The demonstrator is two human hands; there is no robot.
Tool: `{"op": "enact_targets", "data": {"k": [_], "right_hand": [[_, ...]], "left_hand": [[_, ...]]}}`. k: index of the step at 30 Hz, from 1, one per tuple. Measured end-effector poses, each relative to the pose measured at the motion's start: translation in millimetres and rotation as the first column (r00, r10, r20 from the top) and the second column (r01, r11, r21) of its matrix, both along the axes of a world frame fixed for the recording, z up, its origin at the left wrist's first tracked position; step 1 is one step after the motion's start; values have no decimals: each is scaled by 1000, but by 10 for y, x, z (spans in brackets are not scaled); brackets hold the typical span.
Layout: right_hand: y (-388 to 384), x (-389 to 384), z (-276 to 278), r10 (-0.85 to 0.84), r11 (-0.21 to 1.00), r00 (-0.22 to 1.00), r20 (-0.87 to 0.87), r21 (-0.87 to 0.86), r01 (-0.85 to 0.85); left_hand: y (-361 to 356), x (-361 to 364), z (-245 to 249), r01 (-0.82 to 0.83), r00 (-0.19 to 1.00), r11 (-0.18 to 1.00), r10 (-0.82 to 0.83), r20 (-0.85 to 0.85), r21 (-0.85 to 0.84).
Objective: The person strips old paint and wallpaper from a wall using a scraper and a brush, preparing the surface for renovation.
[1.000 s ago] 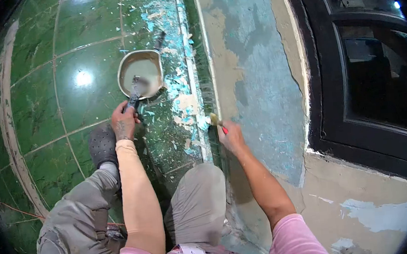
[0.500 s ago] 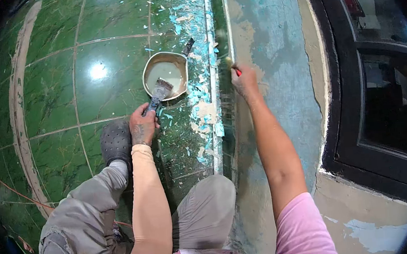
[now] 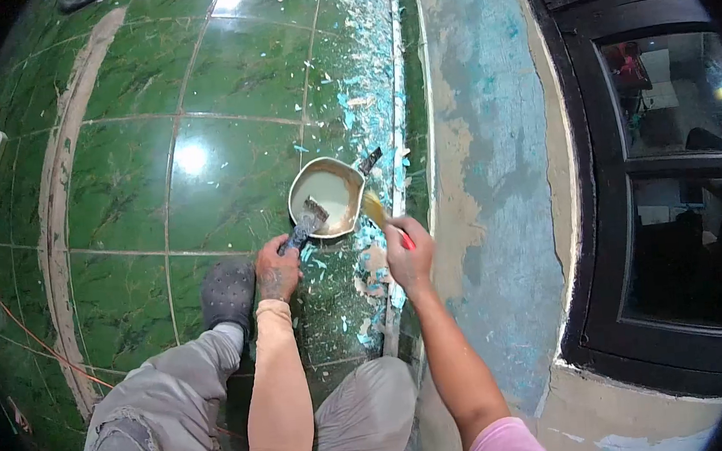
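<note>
My left hand (image 3: 279, 267) is closed around the dark handle of a putty knife (image 3: 312, 218), whose dirty blade reaches over the rim of a small saucepan (image 3: 296, 188). Pale, watery liquid lies in the pan, and its short black handle points up and right. In my right hand (image 3: 410, 251) is a paintbrush (image 3: 375, 209) with a red handle. Its yellowish bristles point toward the pan and stand right beside the pan's right edge. Flakes of turquoise paint (image 3: 365, 339) are scattered over the floor around the pan.
Glossy green tiles (image 3: 243, 158) cover the floor. To the right runs a wall with patchy blue-grey paint (image 3: 498, 170), and beyond it a black-framed window (image 3: 587, 206). My shoe (image 3: 228, 293) rests left of my left hand. An orange cord (image 3: 40, 341) lies at far left.
My right hand has come away from the wall, down and left, bringing the paintbrush beside the saucepan. The left hand still holds the putty knife over the pan. The whole view has shifted.
</note>
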State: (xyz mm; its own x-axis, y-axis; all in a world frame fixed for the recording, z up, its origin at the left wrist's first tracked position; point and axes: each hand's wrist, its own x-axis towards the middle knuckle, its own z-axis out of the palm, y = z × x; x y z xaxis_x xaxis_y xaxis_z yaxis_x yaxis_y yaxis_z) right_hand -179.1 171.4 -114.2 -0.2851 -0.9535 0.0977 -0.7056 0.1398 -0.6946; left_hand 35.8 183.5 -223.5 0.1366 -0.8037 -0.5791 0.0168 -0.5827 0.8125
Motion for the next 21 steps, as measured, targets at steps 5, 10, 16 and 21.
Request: {"op": "enact_targets", "data": {"k": [5,10,16,21], "right_hand": [[-496,285,-966,17,982,996,-83,191,-1],[-731,331,-405,-82,947,982,169,321,24],[-1034,-644,338,-151,983,969,-196,77,168],[-1692,-1158,373,84,835,853,-515,504,223]], "left_hand": [[24,-55,-25,91,960,991,-62,271,-96],[-204,-148,35,48,925,994,-6,379,-102],[-613,-197,-186,58,996,988,-67,55,143],[-880,-571,-226,39,976,949,32,-217,314]]}}
